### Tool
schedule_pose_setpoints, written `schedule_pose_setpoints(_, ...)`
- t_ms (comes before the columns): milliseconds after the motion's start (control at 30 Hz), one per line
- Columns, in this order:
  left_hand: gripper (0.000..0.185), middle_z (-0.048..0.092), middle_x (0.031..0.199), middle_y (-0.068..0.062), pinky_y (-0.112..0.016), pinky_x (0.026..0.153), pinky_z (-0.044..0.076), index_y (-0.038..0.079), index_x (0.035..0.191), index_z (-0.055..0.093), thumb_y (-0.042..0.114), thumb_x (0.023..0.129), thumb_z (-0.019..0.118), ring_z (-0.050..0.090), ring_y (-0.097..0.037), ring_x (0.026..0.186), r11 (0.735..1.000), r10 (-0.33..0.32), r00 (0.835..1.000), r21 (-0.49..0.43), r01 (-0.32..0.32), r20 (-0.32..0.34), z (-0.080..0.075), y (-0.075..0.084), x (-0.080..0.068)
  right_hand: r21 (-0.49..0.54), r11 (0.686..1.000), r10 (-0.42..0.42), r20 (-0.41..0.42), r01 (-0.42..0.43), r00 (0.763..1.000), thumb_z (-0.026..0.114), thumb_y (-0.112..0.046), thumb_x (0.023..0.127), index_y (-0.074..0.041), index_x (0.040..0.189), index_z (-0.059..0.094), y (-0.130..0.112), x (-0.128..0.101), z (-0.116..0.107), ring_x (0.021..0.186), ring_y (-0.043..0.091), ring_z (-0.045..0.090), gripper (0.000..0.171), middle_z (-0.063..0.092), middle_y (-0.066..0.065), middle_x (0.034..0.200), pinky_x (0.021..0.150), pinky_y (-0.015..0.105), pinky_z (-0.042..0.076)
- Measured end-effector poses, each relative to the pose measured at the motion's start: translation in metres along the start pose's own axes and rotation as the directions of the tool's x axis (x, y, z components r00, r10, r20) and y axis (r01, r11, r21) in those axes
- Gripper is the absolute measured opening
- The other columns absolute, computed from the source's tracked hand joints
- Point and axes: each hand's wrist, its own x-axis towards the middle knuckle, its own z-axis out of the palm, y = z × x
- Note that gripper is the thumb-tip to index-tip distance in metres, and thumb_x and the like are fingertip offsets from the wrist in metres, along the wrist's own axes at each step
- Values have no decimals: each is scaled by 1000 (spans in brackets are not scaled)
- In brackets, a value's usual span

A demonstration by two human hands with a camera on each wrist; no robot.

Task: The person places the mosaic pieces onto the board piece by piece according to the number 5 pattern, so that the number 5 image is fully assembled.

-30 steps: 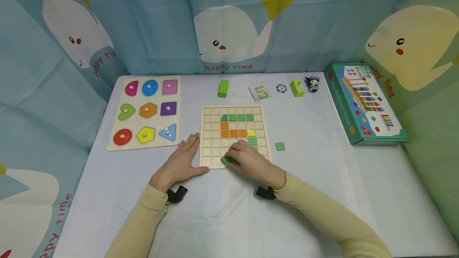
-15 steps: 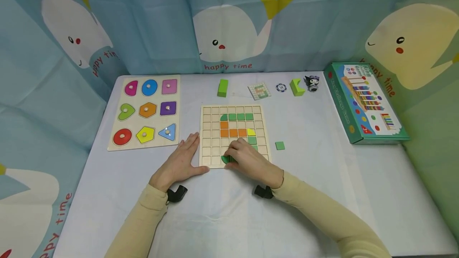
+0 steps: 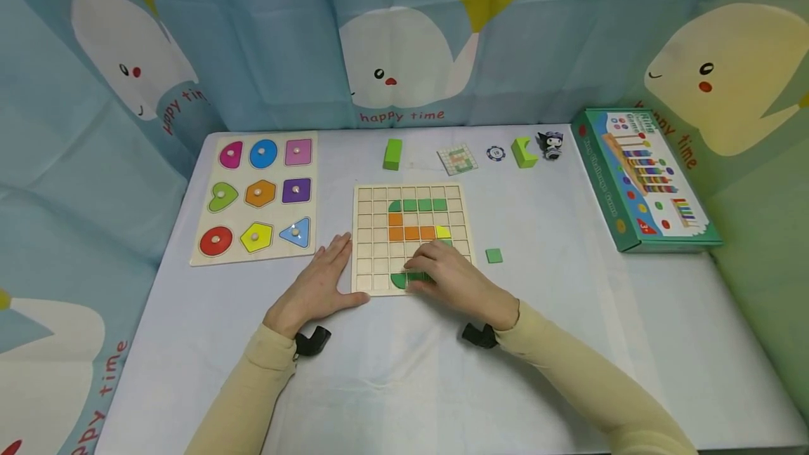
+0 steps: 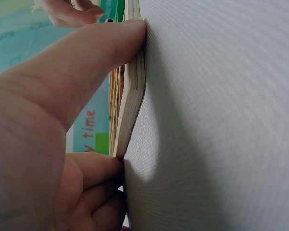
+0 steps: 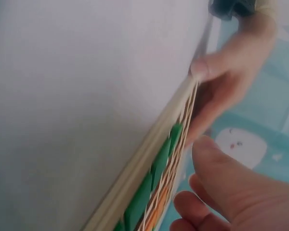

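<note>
A wooden grid board point(image 3: 373, 230) lies mid-table with green, orange and yellow tiles set in it. In its bottom row sits a green quarter-round tile point(image 3: 398, 281), and a green tile point(image 3: 418, 277) lies beside it. My right hand point(image 3: 455, 276) lies over the board's lower right, its fingertips resting on that green tile. In the right wrist view, that hand point(image 5: 221, 192) hovers loosely by the board edge point(image 5: 149, 159). My left hand point(image 3: 316, 286) lies flat on the table. Its thumb point(image 4: 77, 62) presses the board's edge point(image 4: 132, 96).
A shape puzzle point(image 3: 255, 195) lies at the left. A loose green tile point(image 3: 494, 255) sits right of the board. Behind it are a green block point(image 3: 392, 154), a pattern card point(image 3: 457, 160), a chip point(image 3: 496, 154), a notched green block point(image 3: 522, 153) and a figurine point(image 3: 551, 146). A green box point(image 3: 641, 181) lies far right.
My right hand has slid right along the board's bottom row, uncovering the green quarter-round tile now lying in the grid. The left hand has not moved.
</note>
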Motion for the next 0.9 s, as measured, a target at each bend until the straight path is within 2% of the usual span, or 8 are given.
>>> schedule_pose_setpoints(167, 104, 11, 162, -11, -42, 119, 7, -2, 153, 21, 51, 81, 74, 8, -24, 147, 1000, 4, 1000, -7, -4, -4, 0, 0, 1, -5, 999, 41, -37, -41, 998, 83, -17, 79, -3, 101, 72, 11, -13, -13, 93, 23, 54, 28, 64, 4, 97, 81, 35, 47)
schedule_pose_setpoints(333, 105, 11, 162, -11, -42, 119, 7, -2, 153, 20, 51, 81, 75, 8, -24, 147, 1000, 5, 1000, -2, -5, -5, 0, 0, 1, -30, 992, 121, -62, -123, 991, 84, -16, 77, -2, 101, 73, 25, -29, -27, 94, 24, 55, 30, 65, 6, 99, 81, 37, 48)
schedule_pose_setpoints(600, 105, 12, 161, -13, -42, 118, 7, -3, 153, 20, 51, 82, 74, 8, -25, 147, 1000, 9, 1000, 3, -9, 2, -1, 0, 1, -83, 956, 273, -101, -281, 957, 84, -13, 77, 2, 106, 71, 45, -57, -48, 98, 29, 55, 35, 65, 12, 103, 84, 43, 49)
schedule_pose_setpoints(700, 104, 12, 161, -13, -43, 118, 8, -3, 153, 20, 51, 82, 73, 9, -26, 147, 1000, 14, 1000, 4, -14, -1, -1, 0, 0, -102, 947, 292, -116, -303, 949, 85, -11, 76, 3, 106, 71, 52, -64, -53, 97, 32, 55, 36, 66, 14, 102, 84, 45, 49)
schedule_pose_setpoints(900, 104, 12, 161, -12, -43, 118, 8, -3, 153, 20, 51, 82, 73, 9, -26, 147, 1000, 18, 1000, 4, -18, -5, 0, 0, 1, -132, 944, 286, -120, -301, 951, 86, -8, 74, 6, 104, 71, 61, -75, -58, 92, 32, 57, 37, 66, 15, 99, 80, 45, 49)
